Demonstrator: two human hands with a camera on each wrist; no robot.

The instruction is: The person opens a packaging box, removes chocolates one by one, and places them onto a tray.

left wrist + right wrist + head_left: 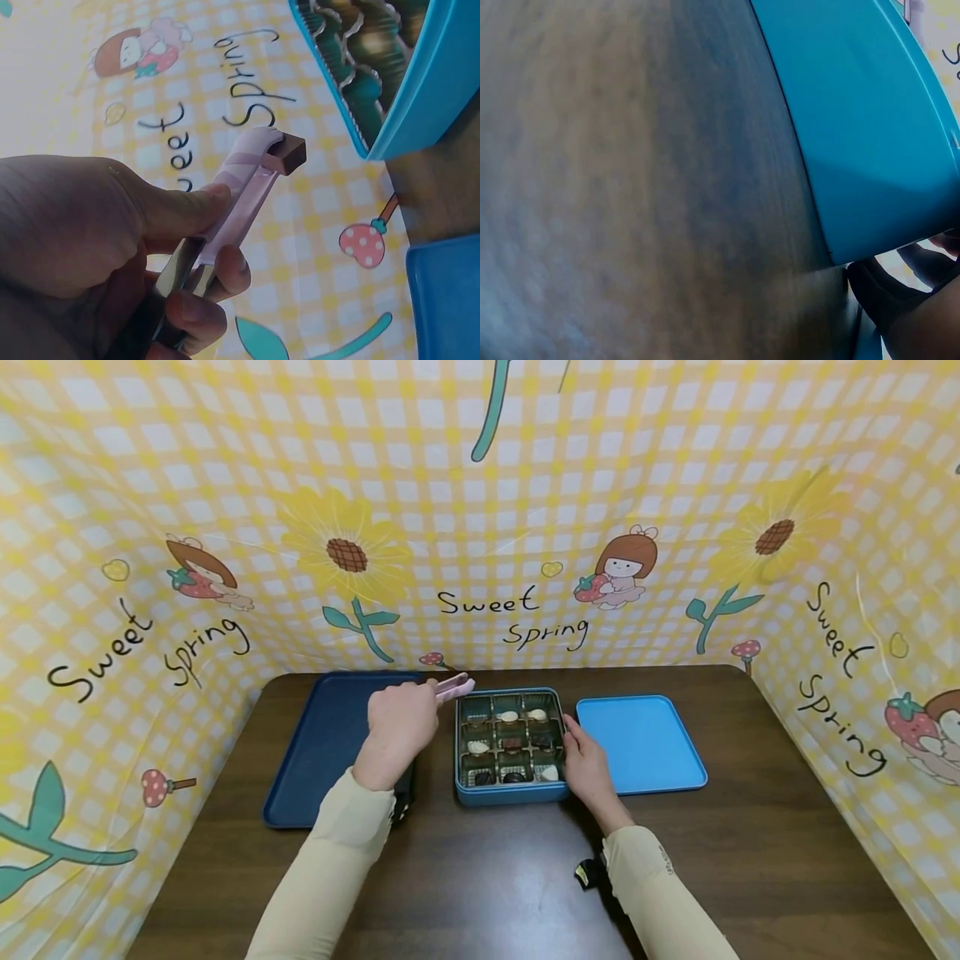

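My left hand [401,722] grips a pair of tongs [236,195] with pink, striped tips, held over the space between the dark blue tray and the box. Between those tips sits a small brown block of chocolate [289,154], seen best in the left wrist view. The blue box [512,794] stands on the table with its clear divided insert facing up. Dark, brown and white chocolates [512,744] lie in several of its compartments. My right hand [588,764] holds the box's right side, thumb near the rim; some of its fingers are hidden.
A dark blue tray [300,777] lies at the left, partly under the left forearm. To the right of the box is a light blue lid or tray [648,743]. A checked cloth [480,527] hangs behind the brown table [465,885] and along both sides.
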